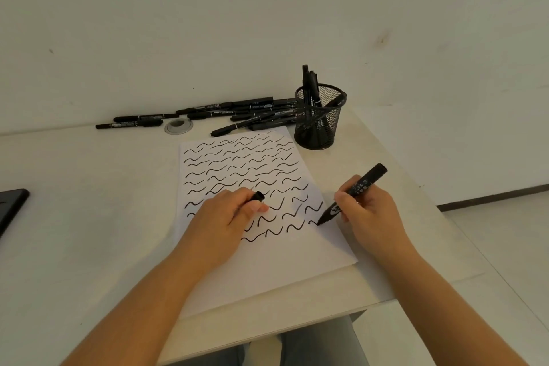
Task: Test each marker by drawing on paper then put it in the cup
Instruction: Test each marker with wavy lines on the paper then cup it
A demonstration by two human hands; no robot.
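A white sheet of paper (267,270) lies on the table, covered with rows of black wavy strokes. My right hand (371,217) grips a black marker (356,190) with its tip touching the paper at the right end of a lower row. My left hand (225,217) rests on the paper and holds the marker's black cap (258,197). A black mesh cup (319,116) stands beyond the paper's far right corner with several markers upright in it. A pile of several black markers (237,114) lies along the wall to the left of the cup.
A round metal grommet (178,126) sits in the white table (89,217) near the pile. A dark flat object (12,205) lies at the left edge. The table's right edge runs close to the cup and my right hand; floor lies beyond.
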